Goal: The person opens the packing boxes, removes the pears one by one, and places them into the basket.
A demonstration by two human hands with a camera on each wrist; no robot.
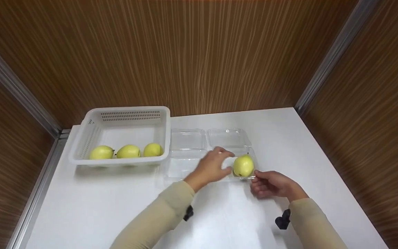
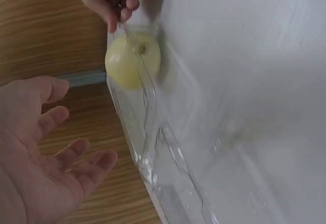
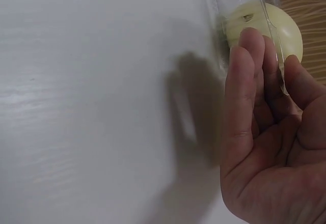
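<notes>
A yellow-green pear point(image 1: 243, 165) sits in the right end of a clear plastic clamshell container point(image 1: 230, 151). My right hand point(image 1: 274, 184) pinches the near right corner of that container between thumb and fingers, close beside the pear. The right wrist view shows the thumb and fingers point(image 3: 248, 76) at the clear rim, with the pear just beyond. My left hand point(image 1: 212, 165) hovers over the container, left of the pear, with fingers spread and bent a little. In the left wrist view a gap separates the left hand point(image 2: 46, 147) from the pear point(image 2: 130, 61).
Another clear clamshell container point(image 1: 187, 140) stands directly left, its lid side toward the back. Beyond it a white plastic basket point(image 1: 119, 161) holds three pears, including one pear point(image 1: 128, 151) in the middle. Wood-grain panels point(image 1: 199, 58) enclose the white table point(image 1: 116, 207).
</notes>
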